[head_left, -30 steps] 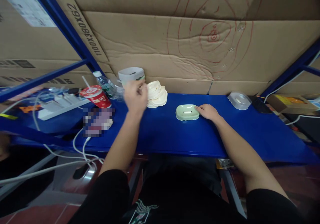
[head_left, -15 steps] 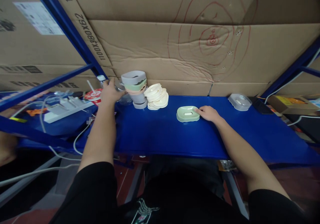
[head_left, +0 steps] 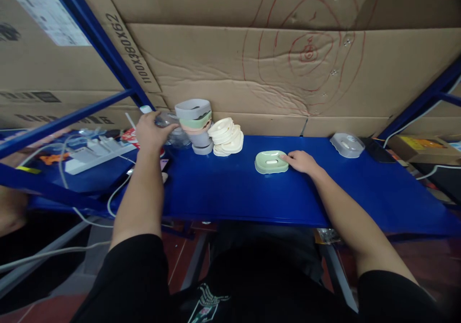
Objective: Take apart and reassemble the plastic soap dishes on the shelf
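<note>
The dish (head_left: 271, 167) is pale green with a whitish oval in its middle. At ten o'clock from it, the lids (head_left: 230, 140) are cream; beyond them the stack (head_left: 198, 127) runs lilac-grey, green, peach and grey downward. The table (head_left: 223, 193) is plain deep blue. Between twelve and one, brown cardboard (head_left: 201, 54) bears red rings (head_left: 309, 54). At nine, the power strip (head_left: 101, 157) is white. At seven, the black shirt (head_left: 252, 284) carries a whitish print (head_left: 212, 294).

Dish (head_left: 272, 168) mid-surface (head_left: 230, 193). Piled pieces (head_left: 226, 138) farther, to its left; tub stack (head_left: 196, 126) just left of pile, far side. Container (head_left: 347, 145) far right, on surface; carton (head_left: 419, 151) right of that. Power strip (head_left: 97, 155) left. Cardboard (head_left: 201, 58) behind.
</note>
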`<act>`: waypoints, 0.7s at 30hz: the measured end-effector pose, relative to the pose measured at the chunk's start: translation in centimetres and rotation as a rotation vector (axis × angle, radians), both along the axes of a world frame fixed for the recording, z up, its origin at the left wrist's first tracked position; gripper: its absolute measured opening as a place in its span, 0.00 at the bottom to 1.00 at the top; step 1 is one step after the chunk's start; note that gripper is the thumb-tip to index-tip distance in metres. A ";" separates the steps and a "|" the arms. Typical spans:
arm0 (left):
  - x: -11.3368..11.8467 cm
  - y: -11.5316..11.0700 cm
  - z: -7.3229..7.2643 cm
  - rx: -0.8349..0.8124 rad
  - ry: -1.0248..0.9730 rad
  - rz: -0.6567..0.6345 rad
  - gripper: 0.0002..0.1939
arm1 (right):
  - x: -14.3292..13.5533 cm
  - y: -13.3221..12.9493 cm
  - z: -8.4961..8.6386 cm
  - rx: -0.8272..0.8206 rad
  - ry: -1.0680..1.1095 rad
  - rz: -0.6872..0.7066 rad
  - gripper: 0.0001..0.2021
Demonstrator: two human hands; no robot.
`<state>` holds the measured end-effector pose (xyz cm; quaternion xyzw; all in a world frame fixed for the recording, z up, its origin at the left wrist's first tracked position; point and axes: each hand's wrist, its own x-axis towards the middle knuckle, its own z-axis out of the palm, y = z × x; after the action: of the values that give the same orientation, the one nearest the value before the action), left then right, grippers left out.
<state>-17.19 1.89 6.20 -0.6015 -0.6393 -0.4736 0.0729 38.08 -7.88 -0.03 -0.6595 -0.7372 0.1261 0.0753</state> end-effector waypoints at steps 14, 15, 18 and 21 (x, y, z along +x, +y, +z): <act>-0.1 0.5 -1.2 -0.048 -0.064 -0.150 0.35 | 0.2 0.1 -0.2 0.003 0.004 0.008 0.34; 0.0 0.5 -1.2 -0.072 -0.075 -0.163 0.36 | 0.2 0.1 -0.2 0.004 0.006 0.008 0.34; 0.3 0.6 -1.0 -0.101 -0.062 -0.153 0.37 | 0.1 0.0 -0.1 0.005 0.013 0.006 0.34; 0.6 0.5 -0.9 -0.053 -0.064 -0.118 0.31 | 0.1 -0.1 0.0 0.003 0.007 0.005 0.34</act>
<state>-16.62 2.38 5.31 -0.6243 -0.6172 -0.4789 0.0082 38.17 -7.94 -0.02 -0.6573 -0.7386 0.1277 0.0785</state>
